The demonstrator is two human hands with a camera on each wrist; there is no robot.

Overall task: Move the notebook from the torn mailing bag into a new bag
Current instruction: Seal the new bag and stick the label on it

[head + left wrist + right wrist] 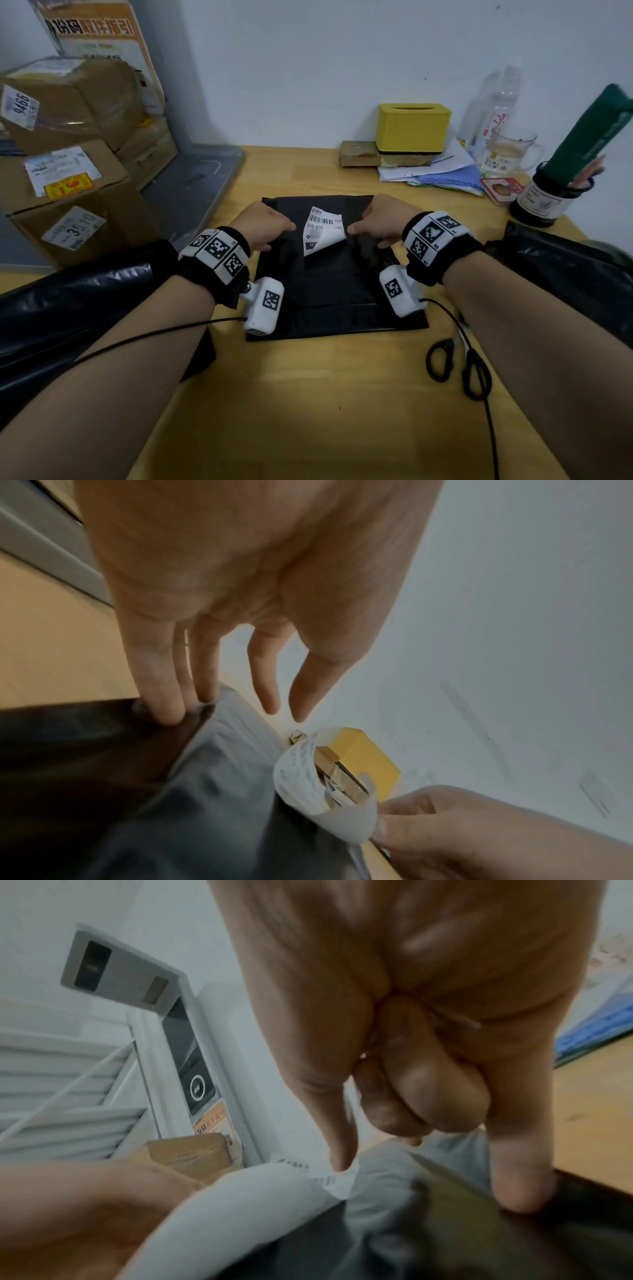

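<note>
A black mailing bag (pixel 335 284) lies flat on the wooden table (pixel 308 394). A white shipping label (pixel 322 233) on it is partly peeled and curls upward. My left hand (pixel 270 224) presses straight fingers (pixel 164 707) on the bag's left part (pixel 103 777), with its thumb and forefinger free. My right hand (pixel 356 229) pinches the label's lifted corner; the left wrist view shows this pinch (pixel 380 829) on the curled label (pixel 298 767). In the right wrist view, one straight finger (pixel 514 1191) also rests on the bag (pixel 445 1231). No notebook is visible.
Black scissors (pixel 459 363) lie near my right forearm. Crumpled black plastic lies at the left (pixel 68 294) and right (pixel 565 267) table edges. A yellow box (pixel 412 126), papers, a glass mug (pixel 510 150) and a pen pot (pixel 544 198) stand at the back right. Cardboard parcels (pixel 65 171) are stacked left.
</note>
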